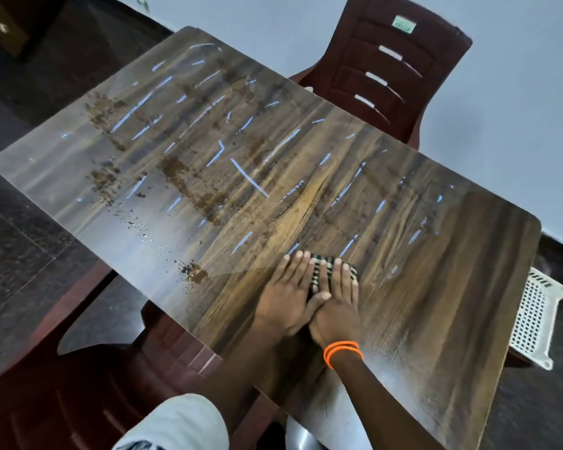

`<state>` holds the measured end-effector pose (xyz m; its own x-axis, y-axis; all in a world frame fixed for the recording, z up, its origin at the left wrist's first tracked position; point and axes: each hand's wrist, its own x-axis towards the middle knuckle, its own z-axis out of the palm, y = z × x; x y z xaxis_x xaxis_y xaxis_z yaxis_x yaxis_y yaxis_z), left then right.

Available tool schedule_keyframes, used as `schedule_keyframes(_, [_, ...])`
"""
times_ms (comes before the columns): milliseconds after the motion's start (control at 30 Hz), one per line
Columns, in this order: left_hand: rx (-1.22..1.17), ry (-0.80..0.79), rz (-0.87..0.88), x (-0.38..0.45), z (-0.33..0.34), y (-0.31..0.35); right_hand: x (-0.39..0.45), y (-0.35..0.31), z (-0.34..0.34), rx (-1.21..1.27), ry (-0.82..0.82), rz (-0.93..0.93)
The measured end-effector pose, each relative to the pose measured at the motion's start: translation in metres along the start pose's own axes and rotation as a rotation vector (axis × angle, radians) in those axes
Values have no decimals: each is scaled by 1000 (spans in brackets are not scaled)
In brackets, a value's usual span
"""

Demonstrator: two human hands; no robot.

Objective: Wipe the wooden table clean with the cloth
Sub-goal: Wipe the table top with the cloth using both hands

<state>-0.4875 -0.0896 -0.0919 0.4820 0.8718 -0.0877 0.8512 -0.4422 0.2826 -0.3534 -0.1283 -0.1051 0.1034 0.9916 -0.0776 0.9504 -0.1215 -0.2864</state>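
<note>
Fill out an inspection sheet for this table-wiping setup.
Surface: wooden table, glossy, with brown crumbs across its far left half.
Job's things: checked cloth flat on the table near the front edge.
Clutter: nothing seen besides the crumbs.
Grippers: left hand and right hand side by side, palms flat on the cloth.
Cables: nothing seen.
Surroundings: brown plastic chair behind, white basket at right, dark floor.
</note>
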Motion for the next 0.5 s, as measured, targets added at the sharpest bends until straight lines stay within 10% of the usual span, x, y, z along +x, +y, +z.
schedule_keyframes(233, [-34, 22, -115, -48, -1, -19, -19, -26, 11, -20, -32, -135])
schedule_keyframes(500, [-126, -84, 139, -55, 14, 52, -93, 38, -2, -42, 28, 76])
